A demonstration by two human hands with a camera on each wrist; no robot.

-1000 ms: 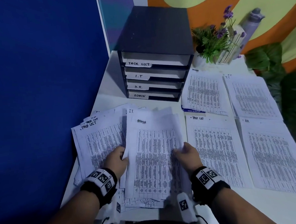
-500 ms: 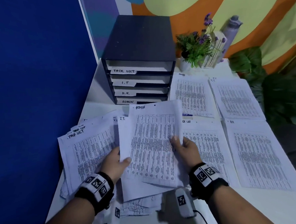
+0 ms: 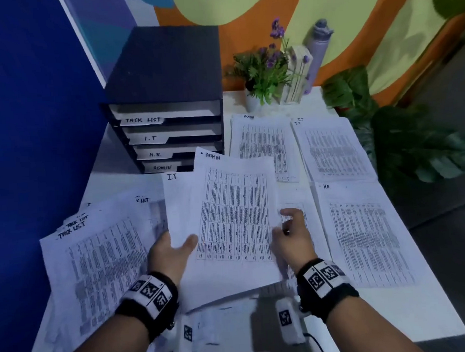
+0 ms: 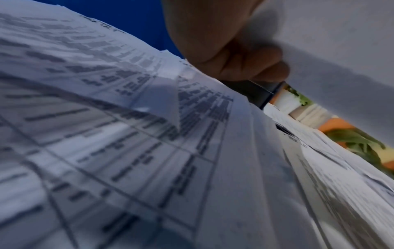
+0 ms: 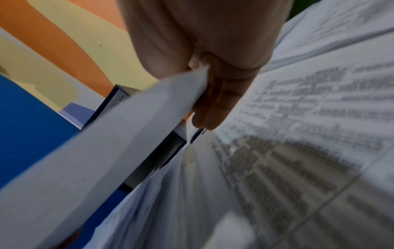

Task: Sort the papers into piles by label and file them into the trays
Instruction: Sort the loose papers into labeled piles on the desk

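An ADMIN sheet (image 3: 236, 210) is lifted above the desk; my right hand (image 3: 291, 232) pinches its right edge, thumb on top and fingers beneath, as the right wrist view shows (image 5: 213, 94). My left hand (image 3: 173, 249) grips the loose unsorted stack, thumb on its top I.T. sheet (image 3: 176, 205), fingers curled under (image 4: 230, 55). TASK LIST sheets (image 3: 103, 258) fan out to the left. The black tray unit (image 3: 164, 71) stands behind with slots labelled TASK LIST, I.T, H.R. and ADMIN. Sorted piles lie to the right: ADMIN pile (image 3: 262, 147), I.T pile (image 3: 332, 149), H.R pile (image 3: 369, 233).
A fourth pile (image 3: 294, 196) lies mostly hidden under the lifted sheet and my right hand. A potted plant (image 3: 263, 72) and a grey bottle (image 3: 319, 53) stand at the desk's back. A blue partition (image 3: 35, 132) walls the left side. Leafy plants (image 3: 402, 145) sit off the right edge.
My right hand has lifted the ADMIN sheet off the stack and carried it up and to the right, which uncovered the I.T. sheet. My left hand has stayed on the stack.
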